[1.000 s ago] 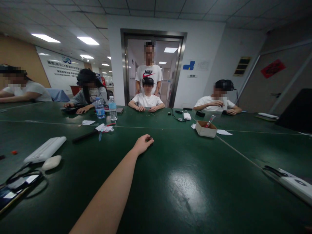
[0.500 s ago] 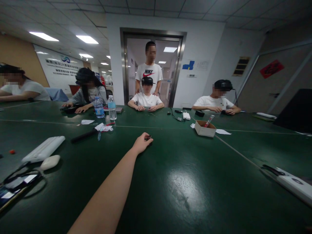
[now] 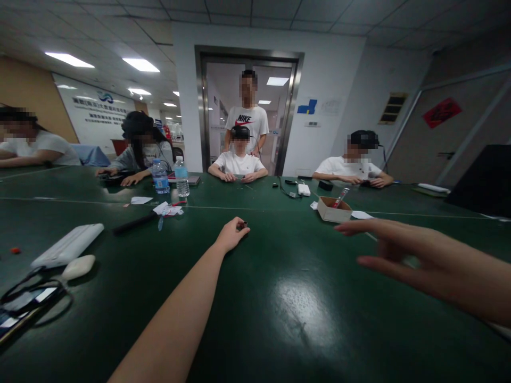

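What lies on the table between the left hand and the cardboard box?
Nothing: in the head view, the stretch of green table from the left hand, closed on a small dark object, to the cardboard box is bare.

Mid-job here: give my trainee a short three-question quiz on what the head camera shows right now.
1. True or false: the left hand rests far out on the green table, closed on a small dark object.
2. Is the right hand open or closed?
3. What lies nearest the right hand's fingertips: A water bottles, B cardboard box, C white mouse?

Key: 1 true; 2 open, fingers spread, holding nothing; 3 B.
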### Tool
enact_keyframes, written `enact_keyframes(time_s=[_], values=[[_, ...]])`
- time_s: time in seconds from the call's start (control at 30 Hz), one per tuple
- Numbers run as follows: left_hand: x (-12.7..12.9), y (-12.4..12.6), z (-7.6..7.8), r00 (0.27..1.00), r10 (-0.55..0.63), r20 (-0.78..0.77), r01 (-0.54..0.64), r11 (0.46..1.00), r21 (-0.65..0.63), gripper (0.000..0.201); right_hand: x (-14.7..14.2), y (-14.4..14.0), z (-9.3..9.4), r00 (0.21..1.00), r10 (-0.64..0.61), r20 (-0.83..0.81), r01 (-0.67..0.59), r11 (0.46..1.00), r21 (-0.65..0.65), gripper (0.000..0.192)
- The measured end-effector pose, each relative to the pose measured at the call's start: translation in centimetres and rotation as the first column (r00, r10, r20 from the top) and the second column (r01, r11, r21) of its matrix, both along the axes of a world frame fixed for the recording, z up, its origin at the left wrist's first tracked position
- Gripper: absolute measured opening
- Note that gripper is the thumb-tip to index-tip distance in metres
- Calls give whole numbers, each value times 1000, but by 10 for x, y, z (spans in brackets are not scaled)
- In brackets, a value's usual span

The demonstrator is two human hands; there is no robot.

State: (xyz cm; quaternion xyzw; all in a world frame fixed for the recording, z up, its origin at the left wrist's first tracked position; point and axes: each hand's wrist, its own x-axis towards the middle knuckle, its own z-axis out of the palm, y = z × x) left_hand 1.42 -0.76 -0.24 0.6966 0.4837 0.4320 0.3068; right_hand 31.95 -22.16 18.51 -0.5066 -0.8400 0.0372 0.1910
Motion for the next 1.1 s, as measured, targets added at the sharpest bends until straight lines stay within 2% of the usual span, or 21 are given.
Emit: enact_keyframes(time_s=[0.07,0.13,0.2,0.23,0.3,0.37,0.43,0.47,0.5,0.6,0.67,0.9,1.1], values=[[0,0,1,1000,-13,18,14,1000,-15,21,-38,42,2,993,116,-3,-113,961,-252,39],[-1,1,1,998,-26,54,29,998,-55,22,-73,87,-11,986,166,-32,-162,878,-451,36],[-3,3,1,995,-6,101,17,994,-105,23,-99,130,-35,989,123,-78,-146,808,-570,38],[-4,5,2,992,15,128,2,992,-128,22,-108,149,-49,992,67,-109,-120,781,-613,41],[-5,8,3,979,58,197,-26,986,-164,20,-122,180,-76,970,-61,-235,-130,690,-712,47],[-6,10,5,952,76,298,-23,983,-180,19,-133,200,-99,867,-200,-457,-268,584,-766,47],[-8,11,7,903,90,420,-10,982,-189,18,-142,211,-118,701,-300,-647,-472,485,-736,38],[-8,11,7,874,94,477,1,981,-194,18,-147,214,-127,624,-338,-704,-549,452,-703,32],[-9,12,8,847,94,524,15,980,-199,18,-152,216,-134,552,-371,-747,-601,444,-665,25],[-9,13,6,803,79,591,58,976,-209,21,-162,219,-152,363,-424,-830,-646,527,-552,9],[-9,14,5,801,66,594,79,973,-215,22,-164,221,-159,295,-425,-856,-643,574,-507,5],[-8,16,11,824,54,564,134,948,-287,19,-159,221,-165,224,-408,-885,-547,699,-461,16],[-10,9,13,848,-5,529,176,946,-273,23,-153,220,-167,160,-409,-898,-484,760,-433,20]])
